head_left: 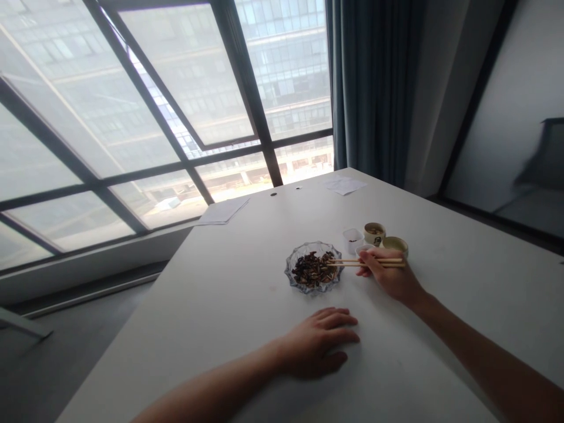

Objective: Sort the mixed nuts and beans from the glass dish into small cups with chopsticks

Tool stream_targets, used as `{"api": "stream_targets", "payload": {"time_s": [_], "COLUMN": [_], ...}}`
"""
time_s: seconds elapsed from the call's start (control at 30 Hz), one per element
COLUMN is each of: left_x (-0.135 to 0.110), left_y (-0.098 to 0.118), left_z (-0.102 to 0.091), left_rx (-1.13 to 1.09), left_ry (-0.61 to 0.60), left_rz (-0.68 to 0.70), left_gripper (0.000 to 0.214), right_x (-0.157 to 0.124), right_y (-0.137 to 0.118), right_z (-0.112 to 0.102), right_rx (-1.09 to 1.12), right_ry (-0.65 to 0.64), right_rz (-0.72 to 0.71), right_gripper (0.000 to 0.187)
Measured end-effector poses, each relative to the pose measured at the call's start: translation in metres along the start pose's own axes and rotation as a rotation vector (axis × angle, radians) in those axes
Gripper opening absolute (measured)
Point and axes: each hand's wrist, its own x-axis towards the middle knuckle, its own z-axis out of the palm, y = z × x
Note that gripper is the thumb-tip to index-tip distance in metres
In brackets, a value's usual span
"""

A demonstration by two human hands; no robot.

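Observation:
My right hand [388, 276] is closed round a pair of wooden chopsticks [352, 262]. Their tips reach into a glass bowl [289, 279] with a scalloped rim, at the right side of a heap of small dark brown, elongated pieces [312, 270]. Whether the tips grip a piece is too small to tell. My left hand [319, 341] lies palm down on the white table, nearer to me than the bowl, with its fingers stretched out and nothing in it. Just beyond my right hand stand a small white plastic cup [352, 241] holding a few dark bits and two greenish cups.
The patterned greenish cup [374, 233] has something inside; the other greenish cup [395, 244] is partly behind my right hand. Papers lie on the white table [211, 329] at the far left [224, 211] and far end. Windows and a dark curtain [374, 88] stand beyond.

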Motion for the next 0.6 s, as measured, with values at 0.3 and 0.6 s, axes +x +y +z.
{"api": "stream_targets", "payload": {"time_s": [0.3, 0.6], "left_x": [0.001, 0.000], "left_y": [0.001, 0.000], "left_z": [-0.001, 0.000], "left_rx": [0.006, 0.004], "left_ry": [0.008, 0.008], "left_rz": [0.010, 0.004], "left_gripper": [0.043, 0.044], "right_x": [-0.005, 0.012], "right_y": [0.000, 0.007], "right_z": [0.004, -0.025], "right_rx": [-0.012, -0.011], "right_ry": [0.089, 0.385], "right_rz": [-0.070, -0.067], "right_gripper": [0.049, 0.044]}}
